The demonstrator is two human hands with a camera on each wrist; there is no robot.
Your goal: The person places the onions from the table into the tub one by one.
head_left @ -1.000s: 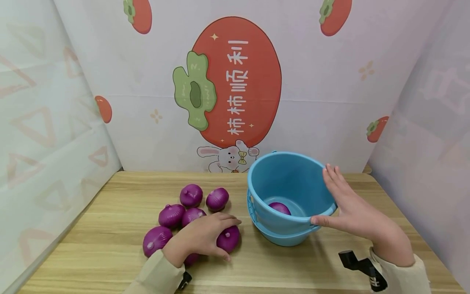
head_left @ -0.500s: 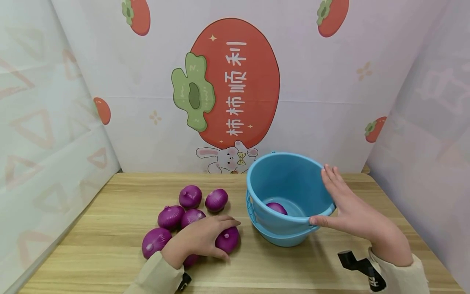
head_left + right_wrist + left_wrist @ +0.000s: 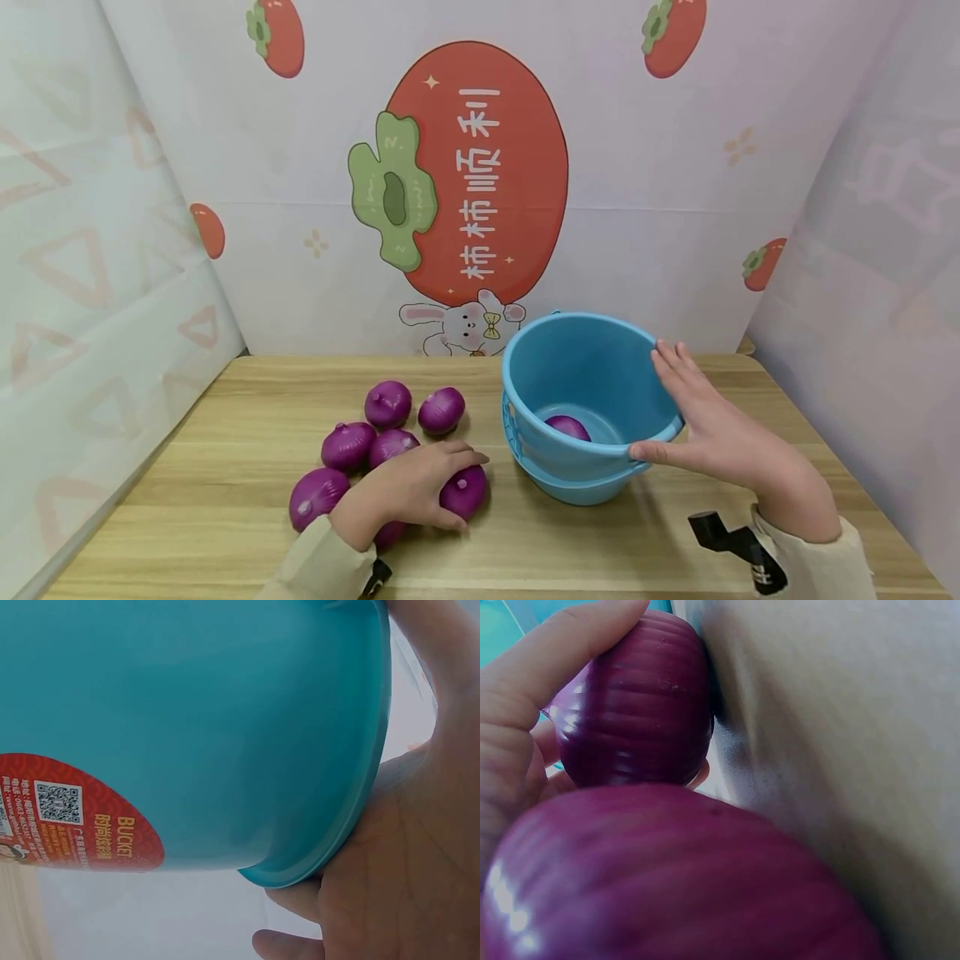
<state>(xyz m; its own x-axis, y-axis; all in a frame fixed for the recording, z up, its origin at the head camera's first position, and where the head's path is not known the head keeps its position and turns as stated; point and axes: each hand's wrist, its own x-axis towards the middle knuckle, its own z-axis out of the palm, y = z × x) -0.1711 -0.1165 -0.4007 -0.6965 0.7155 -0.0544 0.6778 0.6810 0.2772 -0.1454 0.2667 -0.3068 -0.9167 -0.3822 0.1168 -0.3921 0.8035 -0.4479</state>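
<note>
In the head view my left hand point(image 3: 414, 487) holds a purple onion point(image 3: 463, 493) on the wooden table, thumb on its near side and fingers over the top. The left wrist view shows the thumb along this onion point(image 3: 641, 705), with fingertips past its far side and another onion point(image 3: 675, 877) close in front of the camera. My right hand point(image 3: 723, 429) lies against the right rim of a light blue bucket point(image 3: 581, 479), its fingers straight and thumb spread along the rim. Inside the bucket sits one onion point(image 3: 567, 428). The right wrist view has the palm point(image 3: 397, 877) against the rim.
Several more onions point(image 3: 348, 446) lie close together left of and behind my left hand, one partly hidden under the wrist. The bucket's handle point(image 3: 512, 425) hangs at its left side. A printed backdrop point(image 3: 637, 167) stands behind the table point(image 3: 225, 500), with pale walls at both sides.
The head view has shifted slightly. Both hands, the onions and the bucket keep the same places relative to each other.
</note>
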